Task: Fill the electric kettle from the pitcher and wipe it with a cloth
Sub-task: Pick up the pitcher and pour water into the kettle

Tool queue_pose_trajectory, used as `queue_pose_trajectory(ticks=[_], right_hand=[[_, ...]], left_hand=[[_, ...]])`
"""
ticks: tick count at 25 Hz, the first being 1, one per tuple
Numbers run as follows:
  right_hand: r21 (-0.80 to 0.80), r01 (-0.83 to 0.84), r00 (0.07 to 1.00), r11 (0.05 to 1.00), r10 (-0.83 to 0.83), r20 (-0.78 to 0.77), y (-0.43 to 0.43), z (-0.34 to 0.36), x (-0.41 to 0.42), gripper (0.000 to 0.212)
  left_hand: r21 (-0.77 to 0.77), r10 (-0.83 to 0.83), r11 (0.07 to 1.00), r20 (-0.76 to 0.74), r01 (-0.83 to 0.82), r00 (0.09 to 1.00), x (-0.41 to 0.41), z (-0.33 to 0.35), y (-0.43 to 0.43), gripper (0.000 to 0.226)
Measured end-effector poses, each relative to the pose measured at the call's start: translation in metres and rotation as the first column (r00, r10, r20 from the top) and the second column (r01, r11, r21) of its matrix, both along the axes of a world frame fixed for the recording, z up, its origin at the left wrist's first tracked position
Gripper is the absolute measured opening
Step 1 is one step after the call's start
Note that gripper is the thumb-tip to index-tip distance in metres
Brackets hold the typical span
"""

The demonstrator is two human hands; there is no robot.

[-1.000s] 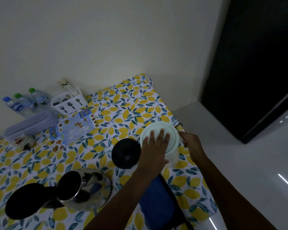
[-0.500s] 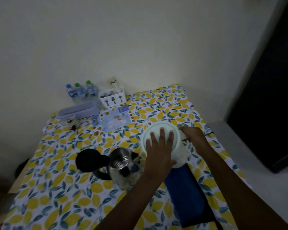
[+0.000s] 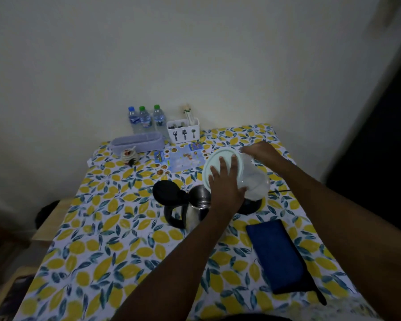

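On the lemon-print worktop (image 3: 116, 230) I see the steel kettle (image 3: 192, 210), lid open. My left hand (image 3: 226, 185) presses spread fingers (image 3: 233, 166) on the tilted pitcher (image 3: 252, 181) lid above it; my right hand (image 3: 261, 150) grips its far side, fingers hidden. The blue cloth (image 3: 277, 253) lies right.

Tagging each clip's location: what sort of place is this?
Probably a home dining corner: a table with a lemon-print tablecloth against a plain wall, a cutlery caddy, and water bottles.

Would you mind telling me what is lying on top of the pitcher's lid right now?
The left hand lies flat on the pale lid of the tilted pitcher. The lid's near part is covered by that hand.
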State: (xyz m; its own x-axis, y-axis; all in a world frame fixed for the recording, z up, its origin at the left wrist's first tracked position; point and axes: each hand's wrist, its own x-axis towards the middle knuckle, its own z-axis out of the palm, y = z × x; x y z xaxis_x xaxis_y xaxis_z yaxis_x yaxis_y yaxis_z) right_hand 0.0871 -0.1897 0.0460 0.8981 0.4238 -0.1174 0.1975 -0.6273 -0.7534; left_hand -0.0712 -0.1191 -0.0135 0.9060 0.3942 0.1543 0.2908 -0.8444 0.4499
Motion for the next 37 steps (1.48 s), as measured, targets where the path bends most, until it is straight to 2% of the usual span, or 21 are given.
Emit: queue_pose_trajectory(ticks=[4,7,11,17,37], right_hand=[[-0.015,-0.136,0.988,0.991,0.137,0.073,0.011,0.01,-0.005,0.039],[-0.04,-0.137,0.985,0.99,0.141,0.101,0.015,0.01,-0.009,0.042],[-0.164,-0.161,0.969,0.973,0.188,0.163,0.025,0.013,-0.016,0.052],[-0.189,-0.224,0.949,0.956,0.258,0.182,0.028,0.012,-0.021,0.047],[-0.216,-0.216,0.944,0.952,0.26,0.204,0.015,0.025,-0.023,0.05]], left_hand=[[-0.08,0.033,0.996,0.035,-0.031,0.999,-0.003,0.0,0.005,0.095],[-0.11,0.038,0.993,0.042,-0.033,0.998,-0.005,-0.003,0.01,0.092],[-0.159,0.06,0.986,0.051,-0.051,0.997,-0.011,-0.006,0.01,0.092],[-0.159,0.078,0.985,0.097,-0.062,0.992,-0.02,-0.007,0.011,0.095],[-0.186,0.1,0.981,0.214,-0.06,0.972,-0.02,-0.01,-0.003,0.097]])
